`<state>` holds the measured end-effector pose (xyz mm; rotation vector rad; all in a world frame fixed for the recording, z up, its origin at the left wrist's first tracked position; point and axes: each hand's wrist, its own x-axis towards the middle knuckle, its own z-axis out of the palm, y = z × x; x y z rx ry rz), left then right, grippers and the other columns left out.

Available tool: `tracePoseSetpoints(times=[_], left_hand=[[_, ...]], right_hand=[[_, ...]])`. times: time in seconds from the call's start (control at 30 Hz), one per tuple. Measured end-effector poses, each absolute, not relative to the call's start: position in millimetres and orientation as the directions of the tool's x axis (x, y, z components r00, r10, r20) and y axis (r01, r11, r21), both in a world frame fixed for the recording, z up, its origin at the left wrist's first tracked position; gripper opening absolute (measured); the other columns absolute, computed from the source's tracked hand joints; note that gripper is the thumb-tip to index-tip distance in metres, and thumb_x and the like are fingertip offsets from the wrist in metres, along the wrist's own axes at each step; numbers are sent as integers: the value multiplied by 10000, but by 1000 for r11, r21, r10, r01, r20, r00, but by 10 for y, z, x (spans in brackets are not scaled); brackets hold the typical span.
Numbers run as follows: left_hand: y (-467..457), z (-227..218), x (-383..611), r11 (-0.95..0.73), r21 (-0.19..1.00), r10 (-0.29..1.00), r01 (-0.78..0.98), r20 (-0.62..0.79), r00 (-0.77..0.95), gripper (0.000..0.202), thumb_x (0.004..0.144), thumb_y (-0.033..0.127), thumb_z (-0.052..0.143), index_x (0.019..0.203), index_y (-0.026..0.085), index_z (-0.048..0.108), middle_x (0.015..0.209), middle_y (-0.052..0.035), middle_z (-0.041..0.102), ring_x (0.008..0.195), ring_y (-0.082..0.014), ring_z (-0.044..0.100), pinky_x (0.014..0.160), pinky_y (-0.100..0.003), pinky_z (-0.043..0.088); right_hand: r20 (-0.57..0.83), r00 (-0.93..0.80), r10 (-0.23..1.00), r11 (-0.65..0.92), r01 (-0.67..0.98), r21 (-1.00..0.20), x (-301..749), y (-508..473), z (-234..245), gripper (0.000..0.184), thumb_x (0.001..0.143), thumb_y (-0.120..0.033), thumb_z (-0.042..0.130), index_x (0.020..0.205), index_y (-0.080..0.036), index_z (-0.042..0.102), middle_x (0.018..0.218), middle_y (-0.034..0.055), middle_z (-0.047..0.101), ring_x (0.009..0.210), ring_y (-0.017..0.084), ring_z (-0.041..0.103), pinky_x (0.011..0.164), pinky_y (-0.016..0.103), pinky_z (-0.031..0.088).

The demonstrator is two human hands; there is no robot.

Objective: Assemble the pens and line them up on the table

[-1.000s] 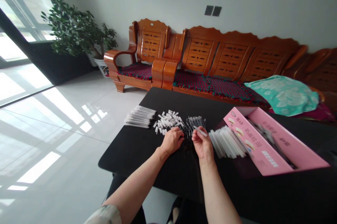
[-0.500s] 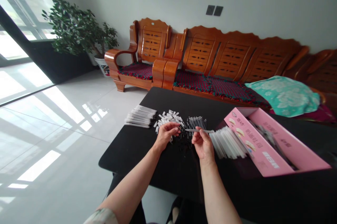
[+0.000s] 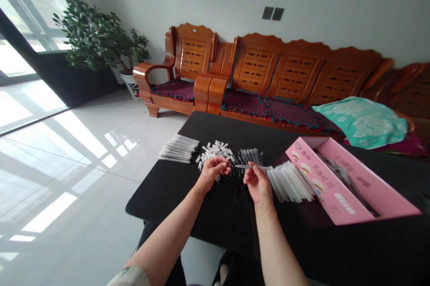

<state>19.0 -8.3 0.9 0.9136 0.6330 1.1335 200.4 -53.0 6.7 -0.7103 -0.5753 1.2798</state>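
Note:
My right hand (image 3: 258, 182) pinches a translucent white pen barrel (image 3: 245, 167) held level, its tapered end pointing left. My left hand (image 3: 215, 172) is closed in a pinch just left of that tip; what its fingers hold is too small to make out. Loose white pen caps (image 3: 215, 148) lie in a pile behind my left hand. Small black pieces (image 3: 236, 184) are scattered between and below the hands. Behind the barrel lies a bunch of thin pen refills (image 3: 251, 156). More white barrels (image 3: 291, 183) are stacked right of my right hand.
On the table's left lies a row of white pens (image 3: 179, 148) with dark ends. A pink box (image 3: 339, 205) with dark contents stands on the right of the black table (image 3: 168, 187). Beyond are a wooden sofa (image 3: 292, 66) and a potted plant (image 3: 97, 40).
Both hands stay almost in place. The barrel's tip has shifted very slightly left with my right hand; the piles look the same.

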Motion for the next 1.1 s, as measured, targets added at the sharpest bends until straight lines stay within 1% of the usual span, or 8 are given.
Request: tracePoseSetpoints(times=[0.17, 0.27, 0.33, 0.4, 0.5, 0.6, 0.87, 1.1], left_hand=[[-58, -28, 183, 56, 880, 963, -471, 78, 259, 272, 755, 356, 754, 892, 125, 711, 780, -33, 663, 615, -93, 580, 599, -214, 486], [-58, -22, 183, 24, 900, 962, -435, 97, 254, 347, 802, 412, 697, 1003, 131, 728, 745, -21, 637, 588, -82, 543, 550, -198, 445], [-59, -14, 187, 29, 904, 962, -426, 92, 258, 426, 788, 425, 709, 1108, 144, 696, 743, -15, 640, 578, -84, 541, 529, -196, 432], [-59, -10, 192, 49, 896, 964, -442, 74, 257, 471, 749, 408, 753, 1134, 156, 656, 735, -6, 647, 549, -83, 541, 497, -191, 420], [-58, -10, 192, 83, 881, 962, -466, 52, 269, 382, 715, 378, 791, 980, 150, 637, 729, -10, 659, 536, -87, 556, 477, -187, 424], [-67, -1, 184, 85, 881, 957, -465, 58, 285, 315, 727, 379, 782, 873, 136, 644, 754, -24, 668, 576, -96, 582, 523, -202, 463], [-77, -6, 182, 45, 907, 950, -418, 91, 299, 312, 747, 372, 767, 915, 115, 711, 707, -16, 637, 602, -95, 574, 563, -202, 472], [-87, -12, 208, 45, 922, 940, -384, 91, 328, 321, 733, 396, 775, 844, 123, 649, 702, -7, 632, 543, -80, 555, 504, -189, 451]], right_hand=[[-2, 199, 980, 130, -647, -751, 2015, -523, 41, 214, 744, -282, 764, 917, -161, 734, 644, 0, 705, 477, 109, 607, 410, 213, 496], [-2, 199, 980, 130, -647, -752, 2012, -523, 44, 213, 743, -279, 765, 918, -162, 734, 644, -2, 704, 479, 108, 608, 409, 212, 495], [-3, 199, 980, 129, -647, -751, 2007, -523, 51, 207, 748, -278, 763, 916, -161, 734, 642, -2, 703, 481, 107, 609, 411, 210, 494], [-5, 198, 980, 128, -649, -750, 2003, -523, 57, 204, 749, -279, 762, 910, -157, 736, 638, -1, 703, 479, 108, 608, 408, 210, 494], [-4, 197, 980, 128, -653, -747, 2004, -520, 51, 208, 744, -276, 764, 909, -152, 737, 638, 2, 704, 475, 110, 607, 405, 213, 497], [0, 195, 981, 130, -652, -747, 2008, -514, 36, 207, 747, -270, 762, 919, -155, 737, 643, 4, 708, 481, 111, 614, 409, 213, 502], [-10, 200, 980, 118, -617, -778, 1971, -510, 58, 248, 737, -280, 783, 928, -131, 732, 662, 32, 733, 496, 132, 657, 421, 219, 534], [2, 180, 984, 110, -592, -799, 1982, -501, 10, 254, 768, -275, 763, 971, -128, 724, 683, 36, 744, 505, 140, 677, 429, 224, 555]])
